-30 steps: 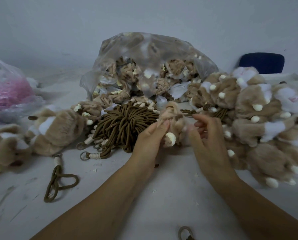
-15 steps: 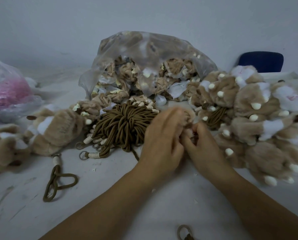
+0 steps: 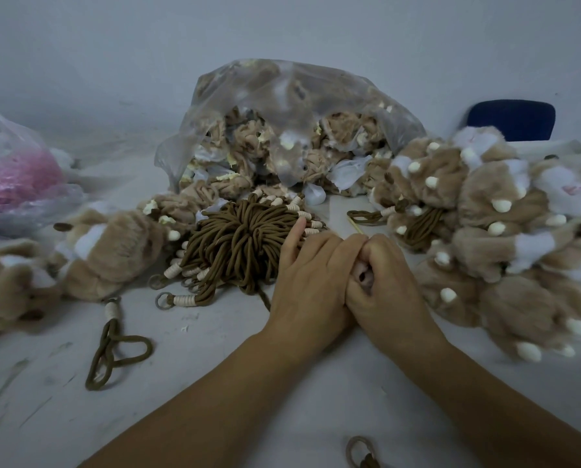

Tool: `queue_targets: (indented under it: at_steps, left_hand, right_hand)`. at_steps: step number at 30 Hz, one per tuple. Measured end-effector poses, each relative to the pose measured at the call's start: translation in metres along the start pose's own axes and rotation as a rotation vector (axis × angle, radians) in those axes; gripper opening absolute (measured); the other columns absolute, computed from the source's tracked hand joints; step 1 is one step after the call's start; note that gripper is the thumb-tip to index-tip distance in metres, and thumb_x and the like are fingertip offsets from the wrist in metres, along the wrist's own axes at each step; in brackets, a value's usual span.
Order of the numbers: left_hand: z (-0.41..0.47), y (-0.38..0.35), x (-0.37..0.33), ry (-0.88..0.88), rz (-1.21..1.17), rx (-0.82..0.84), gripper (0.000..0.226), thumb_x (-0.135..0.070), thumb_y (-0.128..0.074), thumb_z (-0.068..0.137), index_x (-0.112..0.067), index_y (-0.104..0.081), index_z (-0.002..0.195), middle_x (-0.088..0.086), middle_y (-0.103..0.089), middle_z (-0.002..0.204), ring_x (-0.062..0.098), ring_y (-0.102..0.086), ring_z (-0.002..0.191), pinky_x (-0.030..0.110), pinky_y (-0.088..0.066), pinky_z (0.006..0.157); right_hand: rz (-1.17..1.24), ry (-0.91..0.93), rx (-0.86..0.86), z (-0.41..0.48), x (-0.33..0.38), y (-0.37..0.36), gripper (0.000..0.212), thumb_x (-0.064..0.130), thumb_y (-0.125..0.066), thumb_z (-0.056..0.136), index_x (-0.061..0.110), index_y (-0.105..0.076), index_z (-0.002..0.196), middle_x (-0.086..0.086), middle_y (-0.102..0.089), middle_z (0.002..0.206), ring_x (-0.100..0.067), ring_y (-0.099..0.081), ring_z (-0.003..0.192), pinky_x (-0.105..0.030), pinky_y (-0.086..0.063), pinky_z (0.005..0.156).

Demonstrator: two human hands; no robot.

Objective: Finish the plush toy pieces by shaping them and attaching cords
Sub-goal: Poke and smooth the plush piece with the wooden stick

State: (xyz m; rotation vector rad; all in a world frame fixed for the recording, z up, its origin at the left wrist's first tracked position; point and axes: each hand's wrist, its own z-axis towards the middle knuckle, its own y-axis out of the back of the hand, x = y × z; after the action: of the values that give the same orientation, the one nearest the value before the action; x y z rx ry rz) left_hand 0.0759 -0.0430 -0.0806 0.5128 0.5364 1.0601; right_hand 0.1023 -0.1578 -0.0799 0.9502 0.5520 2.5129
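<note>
Far centre, clear bag (image 3: 316,89) full of tan plush pieces (image 3: 248,143), far-left bag (image 3: 9,136) of pink material (image 3: 15,177), my left grip (image 3: 309,282) and right grip (image 3: 388,285) clasping one half-hidden piece (image 3: 363,280).

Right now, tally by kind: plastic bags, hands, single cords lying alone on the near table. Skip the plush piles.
Plastic bags: 2 (clear bag, pink-filled bag)
Hands: 2 (left hand, right hand, both gripping a mostly hidden plush piece)
Lone cords: 2 (front-left cord, bottom-edge cord, partly cut off)
Total: 6
</note>
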Motion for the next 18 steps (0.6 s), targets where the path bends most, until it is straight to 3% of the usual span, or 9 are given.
queue_targets:
  at_steps: [4,8,9,11,13,16,18]
  left_hand:
    - [-0.002,-0.004,0.007,0.056,-0.026,-0.004,0.009,-0.025,-0.062,0.087,-0.018,-0.063,0.093,-0.003,-0.062,0.092,0.019,-0.055,0.11,0.041,-0.013,0.12]
    - [0.0,-0.008,0.019,0.186,-0.003,0.086,0.013,-0.029,-0.064,0.084,-0.02,-0.059,0.092,-0.006,-0.058,0.096,0.016,-0.048,0.113,0.034,-0.015,0.119]
    - [0.002,-0.008,0.024,0.257,0.015,0.143,0.013,-0.029,-0.066,0.082,-0.022,-0.057,0.087,-0.007,-0.056,0.093,0.017,-0.05,0.109,0.032,-0.023,0.113]
    - [0.004,-0.007,0.035,0.405,-0.032,0.143,0.019,-0.021,-0.066,0.081,-0.021,-0.049,0.073,-0.007,-0.051,0.079,0.022,-0.053,0.092,0.032,-0.039,0.084]
    - [0.0,-0.006,0.037,0.504,-0.163,0.035,0.019,-0.008,-0.066,0.08,-0.013,-0.05,0.072,-0.004,-0.05,0.075,0.019,-0.047,0.083,0.034,-0.034,0.069]
    - [-0.005,-0.008,0.034,0.559,-0.274,-0.064,0.012,-0.007,-0.065,0.082,-0.01,-0.054,0.087,-0.005,-0.048,0.088,0.012,-0.04,0.087,0.039,-0.04,0.075]
    - [-0.005,-0.01,0.033,0.536,-0.291,-0.018,0.027,-0.019,-0.061,0.083,-0.013,-0.058,0.109,-0.003,-0.052,0.111,0.013,-0.043,0.105,0.039,-0.041,0.092]
  right_hand:
    - [0.046,0.125,-0.064,0.0,0.008,-0.002,0.016,0.012,-0.049,0.082,0.011,-0.039,0.069,-0.005,-0.04,0.069,-0.019,-0.037,0.068,-0.022,-0.03,0.063]
    - [0.139,0.101,-0.082,-0.001,0.011,-0.001,0.023,0.023,-0.047,0.085,0.026,-0.029,0.071,0.004,-0.036,0.069,-0.011,-0.035,0.066,-0.014,-0.031,0.064]
    - [0.164,0.078,-0.101,-0.001,0.013,0.001,0.023,0.025,-0.046,0.085,0.027,-0.028,0.071,0.006,-0.036,0.07,-0.009,-0.035,0.064,-0.013,-0.032,0.063]
    - [0.207,0.063,-0.17,-0.002,0.015,0.008,0.02,0.025,-0.044,0.084,0.024,-0.029,0.071,0.009,-0.034,0.07,-0.006,-0.033,0.063,-0.015,-0.033,0.06]
    - [0.226,0.043,-0.246,-0.002,0.013,0.017,0.02,0.025,-0.043,0.085,0.026,-0.029,0.072,0.01,-0.033,0.069,-0.005,-0.033,0.061,-0.018,-0.033,0.056]
    - [0.153,-0.144,-0.235,0.001,0.003,0.021,0.022,0.028,-0.044,0.088,0.021,-0.033,0.071,0.005,-0.037,0.066,-0.01,-0.034,0.059,-0.027,-0.033,0.055]
    - [0.099,-0.283,-0.178,0.001,-0.007,0.017,0.025,0.024,-0.046,0.094,0.011,-0.037,0.074,-0.003,-0.043,0.067,-0.015,-0.037,0.061,-0.034,-0.033,0.058]
